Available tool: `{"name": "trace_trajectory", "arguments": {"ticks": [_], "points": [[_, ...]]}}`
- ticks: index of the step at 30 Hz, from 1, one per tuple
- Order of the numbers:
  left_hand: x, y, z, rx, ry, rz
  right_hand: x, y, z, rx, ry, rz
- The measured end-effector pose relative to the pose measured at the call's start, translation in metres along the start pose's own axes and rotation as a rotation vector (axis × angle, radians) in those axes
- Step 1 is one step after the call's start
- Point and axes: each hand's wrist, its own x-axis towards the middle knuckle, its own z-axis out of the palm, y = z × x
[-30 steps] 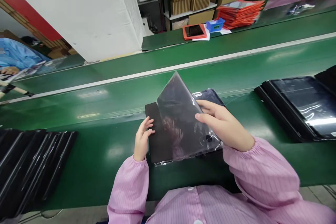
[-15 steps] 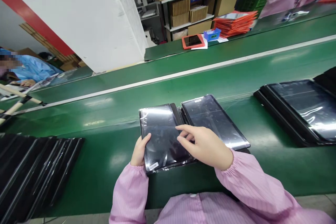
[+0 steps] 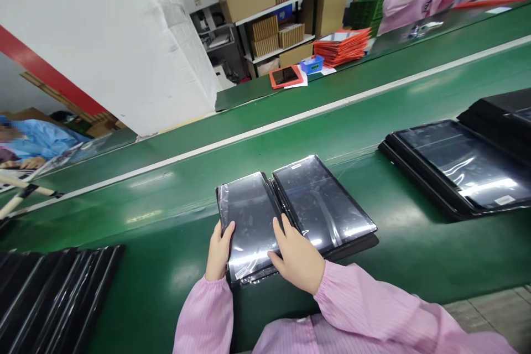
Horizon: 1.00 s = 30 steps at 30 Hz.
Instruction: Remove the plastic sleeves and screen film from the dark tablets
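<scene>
Two stacks of black, film-wrapped tablets lie side by side in front of me. My left hand (image 3: pixel 218 250) grips the left edge of the left tablet stack (image 3: pixel 249 215), thumb on top and the other fingers mostly hidden at its side. My right hand (image 3: pixel 297 257) rests with fingers spread on the right part of that stack, by the gap between the two. The right tablet stack (image 3: pixel 327 204) has a small white label near its top and lies just beyond my right fingertips.
More black tablets (image 3: pixel 464 160) lie at the right. A row of dark tablets (image 3: pixel 53 298) leans at the lower left. Across the green bench (image 3: pixel 178 177) are a blue bin (image 3: pixel 312 64), orange sleeves (image 3: pixel 342 47) and two people at the far corners.
The view has shifted, so the scene sits differently in it. My right hand has come down from above the left stack onto its surface, fingers more spread. My left hand keeps its grip.
</scene>
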Motion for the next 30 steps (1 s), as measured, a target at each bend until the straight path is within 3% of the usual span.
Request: {"name": "trace_trajectory", "arguments": {"ticks": [6,9,11,13,15,17,18,20,22,23,27,30], "points": [[-0.018,0.041,0.013,-0.276,-0.063,-0.082,-0.003,0.014,-0.003,0.142,0.032,-0.011],[-0.025,0.053,0.005,-0.318,-0.057,-0.126,-0.005,0.018,-0.013,0.233,0.080,-0.066],[-0.027,0.062,-0.008,-0.306,0.019,-0.116,-0.005,0.021,-0.029,0.289,0.135,-0.116],[-0.027,0.072,-0.024,-0.277,0.066,-0.082,-0.002,0.025,-0.056,0.330,0.273,-0.165],[-0.025,0.084,-0.034,-0.244,-0.012,-0.047,0.002,0.031,-0.088,0.358,0.505,-0.215],[-0.021,0.096,-0.032,-0.204,-0.219,-0.023,0.007,0.039,-0.119,0.400,0.593,-0.233],[-0.019,0.102,-0.026,-0.176,-0.354,-0.020,0.010,0.043,-0.131,0.443,0.532,-0.244],[-0.014,0.112,-0.007,-0.114,-0.635,-0.031,0.014,0.054,-0.145,0.557,0.270,-0.253],[-0.009,0.120,0.016,-0.081,-0.853,-0.068,0.016,0.065,-0.147,0.659,0.044,-0.236],[-0.006,0.123,0.027,-0.083,-0.924,-0.086,0.016,0.071,-0.145,0.694,-0.002,-0.216],[0.003,0.127,0.063,-0.156,-1.025,-0.096,0.013,0.096,-0.144,0.740,0.070,-0.127],[0.002,0.122,0.081,-0.250,-0.931,-0.057,0.013,0.113,-0.162,0.698,0.202,-0.008]]}}
